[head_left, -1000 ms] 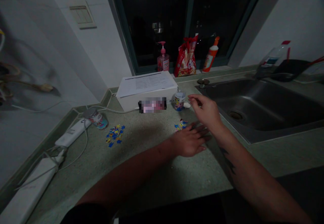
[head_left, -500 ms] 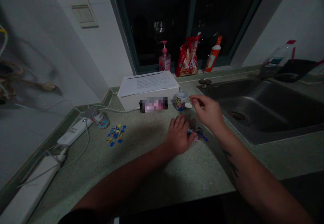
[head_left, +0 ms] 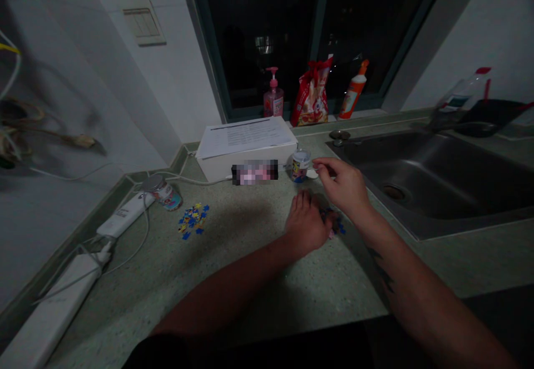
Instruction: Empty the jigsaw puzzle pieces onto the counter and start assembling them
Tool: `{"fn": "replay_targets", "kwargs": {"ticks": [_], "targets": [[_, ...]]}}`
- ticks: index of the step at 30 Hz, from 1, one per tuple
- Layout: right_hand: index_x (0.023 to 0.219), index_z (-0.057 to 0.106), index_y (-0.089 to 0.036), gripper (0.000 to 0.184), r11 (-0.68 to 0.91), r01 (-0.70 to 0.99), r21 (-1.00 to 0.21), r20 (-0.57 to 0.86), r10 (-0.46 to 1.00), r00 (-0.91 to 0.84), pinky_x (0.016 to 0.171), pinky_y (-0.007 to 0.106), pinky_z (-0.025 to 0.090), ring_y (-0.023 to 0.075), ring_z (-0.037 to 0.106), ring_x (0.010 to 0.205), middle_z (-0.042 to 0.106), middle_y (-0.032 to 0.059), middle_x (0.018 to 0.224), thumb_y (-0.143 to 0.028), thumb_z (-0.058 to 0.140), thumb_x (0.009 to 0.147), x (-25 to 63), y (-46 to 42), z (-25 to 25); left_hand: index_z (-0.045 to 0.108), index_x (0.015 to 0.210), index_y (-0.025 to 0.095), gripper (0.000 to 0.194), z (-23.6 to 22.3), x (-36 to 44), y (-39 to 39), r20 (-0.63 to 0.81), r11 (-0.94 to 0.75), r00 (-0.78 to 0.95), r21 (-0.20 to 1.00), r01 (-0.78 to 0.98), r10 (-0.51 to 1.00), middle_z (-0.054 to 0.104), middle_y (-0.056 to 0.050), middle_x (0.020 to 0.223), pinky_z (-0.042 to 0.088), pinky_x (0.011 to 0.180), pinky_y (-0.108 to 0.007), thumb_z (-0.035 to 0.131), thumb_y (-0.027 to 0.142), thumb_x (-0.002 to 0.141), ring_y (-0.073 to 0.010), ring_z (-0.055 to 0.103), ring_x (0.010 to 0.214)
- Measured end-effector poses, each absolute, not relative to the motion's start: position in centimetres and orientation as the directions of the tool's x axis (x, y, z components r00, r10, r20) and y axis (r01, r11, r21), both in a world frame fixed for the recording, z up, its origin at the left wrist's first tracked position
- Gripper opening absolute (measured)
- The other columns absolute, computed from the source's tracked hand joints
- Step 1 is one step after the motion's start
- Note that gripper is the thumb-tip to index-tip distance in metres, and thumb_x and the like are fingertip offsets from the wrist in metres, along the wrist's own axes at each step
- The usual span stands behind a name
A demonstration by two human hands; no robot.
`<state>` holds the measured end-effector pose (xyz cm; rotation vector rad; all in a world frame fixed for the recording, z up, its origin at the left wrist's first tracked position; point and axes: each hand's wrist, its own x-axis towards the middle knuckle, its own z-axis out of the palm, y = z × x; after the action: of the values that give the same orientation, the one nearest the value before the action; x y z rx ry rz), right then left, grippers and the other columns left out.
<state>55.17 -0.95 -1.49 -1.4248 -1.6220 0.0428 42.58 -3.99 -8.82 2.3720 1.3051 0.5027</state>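
Observation:
My left hand (head_left: 308,223) lies palm down on the counter with its fingers stretched out. Its thumb side touches a pile of small blue and pink jigsaw pieces (head_left: 341,227), partly hidden under it. My right hand (head_left: 340,182) hovers above the pile, thumb and forefinger pinched; what they hold, if anything, I cannot make out. Just left of those fingertips are a small round white thing (head_left: 312,173) and a clear jar with a colourful label (head_left: 299,166). A second pile of blue and yellow jigsaw pieces (head_left: 193,220) lies farther left.
Another labelled jar with a grey lid (head_left: 163,192) leans by white power strips (head_left: 125,214) and cables. Behind stands a white box (head_left: 246,160) with papers on top, a blurred-out dark object (head_left: 254,172) before it. A steel sink (head_left: 438,174) is at right.
My left hand has slid a little to the right, covering more of the jigsaw pieces beside it. My right hand stays almost in place, still pinched.

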Motion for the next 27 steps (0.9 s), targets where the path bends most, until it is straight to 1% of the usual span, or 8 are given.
{"fn": "replay_targets", "kwargs": {"ticks": [5,7,11,15,17,20,23,27], "targets": [[0.113,0.081,-0.022,0.031,0.329,0.751,-0.572,0.602,0.791,0.113,0.084,0.042,0.061,0.0277,0.079,0.089,0.084,0.0101,0.109,-0.031,0.055,0.099,55.1,-1.1,-1.5,0.043,0.158,0.014,0.064,-8.7,42.9,-3.9,0.172,-0.52,0.51,0.503,0.691,0.843,0.046,-0.024,0.165,0.029,0.131,-0.064,0.051,0.052,0.106,-0.0414,0.035,0.159],[0.114,0.081,-0.022,0.031,0.332,0.752,-0.569,0.603,0.79,0.108,0.085,0.042,0.061,0.0276,0.079,0.089,0.084,0.0099,0.109,-0.031,0.055,0.099,55.1,-1.1,-1.5,0.045,0.156,0.016,0.062,-8.7,42.9,-3.9,0.186,-0.53,0.512,0.497,0.687,0.839,0.049,-0.022,0.162,0.031,0.13,-0.065,0.052,0.051,0.105,-0.0411,0.038,0.157],[0.114,0.081,-0.022,0.031,0.317,0.759,-0.569,0.594,0.796,0.113,0.084,0.042,0.061,0.0276,0.079,0.089,0.084,0.0097,0.109,-0.03,0.055,0.099,55.0,-1.0,-1.6,0.05,0.151,0.014,0.058,-8.7,42.7,-3.8,0.201,-0.545,0.52,0.49,0.68,0.83,0.054,-0.022,0.157,0.032,0.13,-0.061,0.053,0.051,0.105,-0.0393,0.043,0.153],[0.113,0.081,-0.022,0.03,0.308,0.758,-0.575,0.582,0.805,0.114,0.084,0.042,0.062,0.0277,0.079,0.09,0.084,0.0096,0.109,-0.03,0.056,0.099,54.9,-1.0,-1.7,0.049,0.152,0.007,0.064,-8.5,41.6,-4.2,0.229,-0.594,0.56,0.468,0.654,0.796,0.048,-0.025,0.164,0.026,0.134,-0.057,0.057,0.049,0.105,-0.039,0.038,0.157],[0.113,0.081,-0.022,0.03,0.32,0.756,-0.571,0.584,0.805,0.101,0.086,0.042,0.062,0.0278,0.079,0.092,0.084,0.0098,0.11,-0.029,0.056,0.098,54.8,-1.1,-1.7,0.052,0.15,0.007,0.06,-8.1,40.1,-4.6,0.264,-0.653,0.606,0.446,0.612,0.75,0.048,-0.024,0.164,0.026,0.135,-0.054,0.059,0.047,0.105,-0.0363,0.04,0.157],[0.112,0.081,-0.022,0.029,0.346,0.757,-0.554,0.593,0.802,0.068,0.09,0.042,0.061,0.0283,0.079,0.098,0.084,0.0098,0.112,-0.027,0.056,0.098,54.3,-1.4,-1.7,0.055,0.146,0.011,0.053,-7.6,36.8,-5.5,0.306,-0.721,0.664,0.433,0.542,0.682,0.058,-0.02,0.156,0.035,0.131,-0.051,0.064,0.041,0.103,-0.0324,0.05,0.149],[0.114,0.08,-0.022,0.029,0.381,0.762,-0.524,0.587,0.809,-0.002,0.091,0.041,0.061,0.0282,0.079,0.103,0.084,0.009,0.113,-0.026,0.055,0.1,53.4,-2.0,-2.0,0.058,0.145,0.015,0.045,-7.3,32.3,-6.7,0.279,-0.738,0.704,0.445,0.508,0.653,0.067,-0.016,0.147,0.049,0.121,-0.047,0.063,0.031,0.102,-0.0293,0.061,0.137],[0.117,0.078,-0.023,0.03,0.449,0.761,-0.469,0.544,0.825,-0.152,0.094,0.043,0.061,0.028,0.078,0.107,0.083,0.0091,0.118,-0.026,0.052,0.103,51.4,-2.9,-2.9,0.069,0.129,0.02,0.029,-6.5,25.7,-7.5,0.175,-0.721,0.716,0.354,0.595,0.676,0.076,-0.011,0.127,0.057,0.107,-0.048,0.052,0.026,0.106,-0.0288,0.07,0.119]]}}
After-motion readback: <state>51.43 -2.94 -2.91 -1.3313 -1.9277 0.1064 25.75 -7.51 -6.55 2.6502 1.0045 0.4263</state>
